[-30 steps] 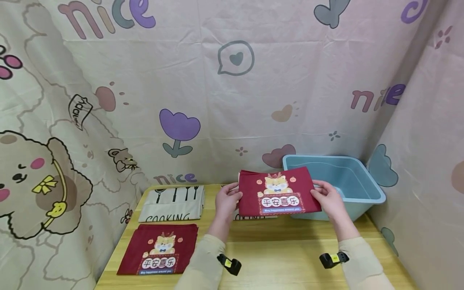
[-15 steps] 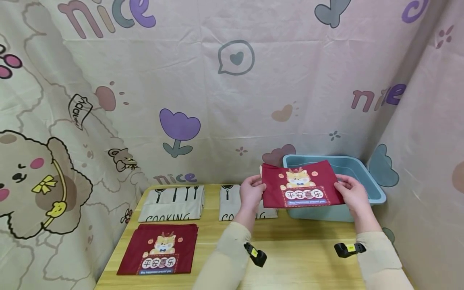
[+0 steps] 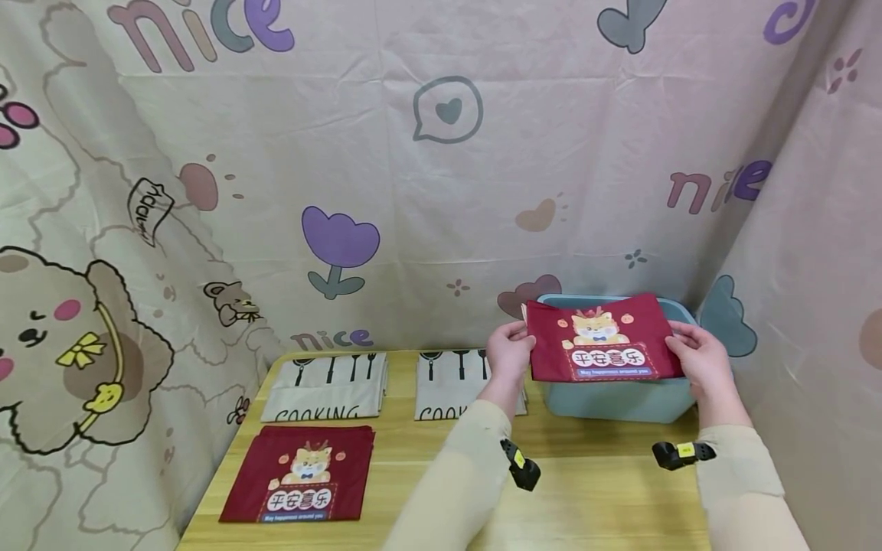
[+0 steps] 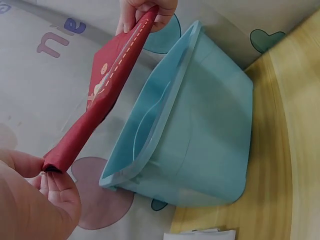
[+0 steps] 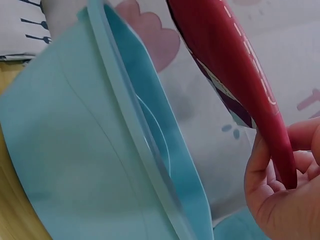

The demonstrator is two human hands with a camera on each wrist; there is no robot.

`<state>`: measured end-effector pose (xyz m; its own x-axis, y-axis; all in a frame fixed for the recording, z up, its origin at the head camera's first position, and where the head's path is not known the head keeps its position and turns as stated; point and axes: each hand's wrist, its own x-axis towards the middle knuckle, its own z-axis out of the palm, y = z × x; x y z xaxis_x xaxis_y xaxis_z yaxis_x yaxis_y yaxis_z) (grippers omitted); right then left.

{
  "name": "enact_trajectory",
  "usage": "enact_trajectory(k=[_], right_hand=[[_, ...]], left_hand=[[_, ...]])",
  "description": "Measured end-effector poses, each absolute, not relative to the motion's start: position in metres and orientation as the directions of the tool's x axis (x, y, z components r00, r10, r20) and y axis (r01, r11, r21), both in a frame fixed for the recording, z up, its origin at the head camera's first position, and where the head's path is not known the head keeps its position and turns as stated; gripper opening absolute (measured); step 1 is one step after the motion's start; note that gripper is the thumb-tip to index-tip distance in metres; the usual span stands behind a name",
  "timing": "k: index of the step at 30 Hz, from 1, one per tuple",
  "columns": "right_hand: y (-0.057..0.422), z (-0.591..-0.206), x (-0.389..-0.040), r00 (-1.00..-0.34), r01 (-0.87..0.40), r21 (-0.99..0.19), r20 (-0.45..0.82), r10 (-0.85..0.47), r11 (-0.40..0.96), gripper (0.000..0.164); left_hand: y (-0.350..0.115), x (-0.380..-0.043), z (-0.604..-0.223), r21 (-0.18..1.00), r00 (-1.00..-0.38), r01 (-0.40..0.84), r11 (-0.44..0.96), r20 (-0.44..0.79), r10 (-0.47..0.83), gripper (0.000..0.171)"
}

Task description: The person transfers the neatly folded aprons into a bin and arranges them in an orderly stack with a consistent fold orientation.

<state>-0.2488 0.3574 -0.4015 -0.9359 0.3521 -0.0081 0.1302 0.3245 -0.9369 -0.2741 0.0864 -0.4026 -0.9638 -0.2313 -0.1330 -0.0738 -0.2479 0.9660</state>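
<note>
Wrist cameras (image 3: 521,465): are sitting on both forearms, over the near half of the wooden table (image 3: 586,490).
Lying red cloth (image 3: 296,474): is resting folded beside the left edge, toward the near-left corner, its antlered-dog print facing up.
Left hand (image 3: 508,353): is pinching the left end of the raised red cloth (image 3: 598,340) between thumb and fingers.
Right hand (image 3: 704,360): is pinching the right end likewise.
Raised red cloth: is stretching folded between both hands, above the rim of the light-blue plastic bin (image 3: 613,402) and apart from it.
White COOKING cloths (image 3: 325,389): are lying folded along the far edge, one near the far-left corner.
Light-blue plastic bin: is standing toward the far-right corner.
Printed curtain (image 3: 441,199): is hanging behind the far edge.
</note>
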Motion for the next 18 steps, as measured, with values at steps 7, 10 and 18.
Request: enact_trajectory(k=[7, 10, 18], right_hand=[[0.371, -0.395, -0.256, -0.914, 0.180, -0.937, -0.048, 0.402, 0.299, 0.052], [0.376, -0.394, -0.259, -0.910, 0.184, -0.941, -0.054, 0.412, 0.284, 0.051], [0.390, -0.394, -0.264, -0.898, 0.226, -0.939, -0.099, 0.429, 0.257, 0.057]], left_hand=[[0.103, -0.279, -0.400, 0.973, -0.957, -0.069, -0.222, -0.127, -0.260, 0.023], [0.109, -0.281, -0.400, 0.973, -0.956, -0.068, -0.221, -0.127, -0.265, 0.023], [0.122, -0.285, -0.399, 0.966, -0.964, -0.089, -0.245, -0.145, -0.223, 0.025]])
